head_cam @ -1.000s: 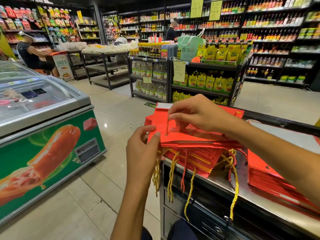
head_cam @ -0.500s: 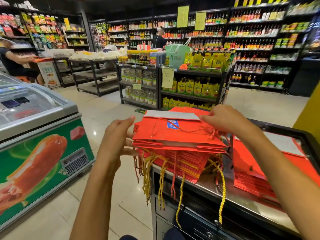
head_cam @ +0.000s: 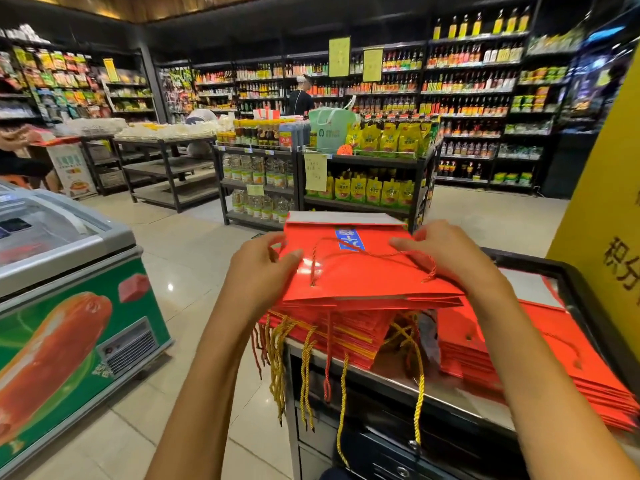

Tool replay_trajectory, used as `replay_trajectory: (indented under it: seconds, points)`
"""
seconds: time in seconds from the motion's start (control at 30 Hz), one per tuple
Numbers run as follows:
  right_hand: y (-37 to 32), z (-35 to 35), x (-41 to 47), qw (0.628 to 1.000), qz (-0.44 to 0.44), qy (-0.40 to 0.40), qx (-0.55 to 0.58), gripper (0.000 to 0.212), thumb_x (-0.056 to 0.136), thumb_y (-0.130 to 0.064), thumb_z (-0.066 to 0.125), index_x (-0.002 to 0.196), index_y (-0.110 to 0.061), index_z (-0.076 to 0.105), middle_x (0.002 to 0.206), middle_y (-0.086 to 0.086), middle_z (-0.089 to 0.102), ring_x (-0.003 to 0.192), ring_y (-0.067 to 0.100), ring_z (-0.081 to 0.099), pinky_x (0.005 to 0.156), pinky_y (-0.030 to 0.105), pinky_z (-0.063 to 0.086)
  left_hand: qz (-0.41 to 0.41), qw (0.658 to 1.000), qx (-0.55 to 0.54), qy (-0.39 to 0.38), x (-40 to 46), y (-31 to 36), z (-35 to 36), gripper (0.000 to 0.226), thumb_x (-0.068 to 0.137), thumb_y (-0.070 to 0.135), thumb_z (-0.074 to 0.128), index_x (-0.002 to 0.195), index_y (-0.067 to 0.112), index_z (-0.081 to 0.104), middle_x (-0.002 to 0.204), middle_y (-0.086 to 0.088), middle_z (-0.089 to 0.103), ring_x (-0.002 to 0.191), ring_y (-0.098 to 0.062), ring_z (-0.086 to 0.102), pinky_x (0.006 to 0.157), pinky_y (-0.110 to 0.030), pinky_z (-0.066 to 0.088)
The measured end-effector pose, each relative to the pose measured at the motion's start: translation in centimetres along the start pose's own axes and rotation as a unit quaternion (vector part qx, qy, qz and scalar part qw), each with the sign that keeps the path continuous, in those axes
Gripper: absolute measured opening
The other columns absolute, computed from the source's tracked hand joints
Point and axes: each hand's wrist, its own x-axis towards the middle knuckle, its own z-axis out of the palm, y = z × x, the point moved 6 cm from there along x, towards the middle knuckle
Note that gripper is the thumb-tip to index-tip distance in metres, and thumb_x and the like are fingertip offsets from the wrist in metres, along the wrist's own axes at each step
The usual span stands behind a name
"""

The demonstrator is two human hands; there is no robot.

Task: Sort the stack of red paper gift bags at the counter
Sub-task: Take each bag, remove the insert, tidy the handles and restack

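A bundle of flat red paper gift bags (head_cam: 360, 271) with a blue label and a red cord handle is lifted slightly above the lower stack of red bags (head_cam: 339, 330). Gold and red cord handles hang from that stack over the steel counter (head_cam: 391, 379) edge. My left hand (head_cam: 263, 271) grips the bundle's left edge. My right hand (head_cam: 446, 254) holds its right side, fingers on top. A second stack of red bags (head_cam: 540, 344) lies flat on the counter to the right.
A chest freezer (head_cam: 72, 299) with a sausage picture stands to the left across a tiled aisle. Grocery shelves (head_cam: 325, 174) stand ahead, with people far off among them. A yellow sign (head_cam: 609, 216) rises at the right behind the counter's black rim (head_cam: 540, 265).
Both hands have moved from fingering the top bag's cord to holding the upper bundle at its left and right edges. The bundle now sits squarer and higher. The camera has tilted right.
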Motion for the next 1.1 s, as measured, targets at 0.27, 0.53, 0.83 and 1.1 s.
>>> replay_trajectory:
  seconds: [0.27,0.53,0.83,1.1]
  points:
    - [9.5,-10.8,-3.0,0.979,0.132,0.085,0.129,0.066,0.085,-0.071,0.060,0.107,-0.011,0.075,0.114,0.015,0.073,0.105,0.034,0.068,0.097,0.044,0.053,0.152,0.971,0.158,-0.091,3.3,8.7,10.9,0.033,0.102,0.036,0.058,0.107,0.004,0.066,0.099,-0.014,0.067,0.102,-0.037,0.062,0.071,-0.038,0.035]
    - [20.7,-6.7,-6.5,0.957,0.289,-0.027,-0.012,0.046,0.100,-0.050,0.058,0.093,-0.006,0.069,0.108,0.023,0.072,0.085,0.029,0.064,0.059,0.028,0.038,0.191,0.904,0.306,-0.230,1.7,9.0,24.8,0.037,0.104,0.032,0.057,0.120,-0.001,0.063,0.127,-0.029,0.062,0.121,-0.046,0.058,0.096,-0.046,0.048]
    - [20.9,-2.7,-2.9,0.975,0.209,-0.047,-0.056,0.068,0.104,-0.053,0.045,0.150,-0.002,0.046,0.159,0.019,0.041,0.146,0.031,0.041,0.116,0.035,0.034,0.194,0.896,0.301,-0.262,-1.6,6.9,29.9,0.048,0.109,0.037,0.036,0.135,0.002,0.056,0.138,-0.025,0.055,0.130,-0.041,0.052,0.106,-0.047,0.043]
    - [23.3,4.8,-5.0,0.945,0.239,-0.162,-0.153,0.079,0.100,-0.072,0.025,0.164,-0.032,0.004,0.172,0.005,-0.005,0.158,0.032,-0.003,0.126,0.056,0.000,0.155,0.870,0.314,-0.347,-2.3,1.9,34.4,0.065,0.109,0.048,0.022,0.152,0.002,0.038,0.161,-0.024,0.029,0.152,-0.037,0.022,0.124,-0.051,0.016]
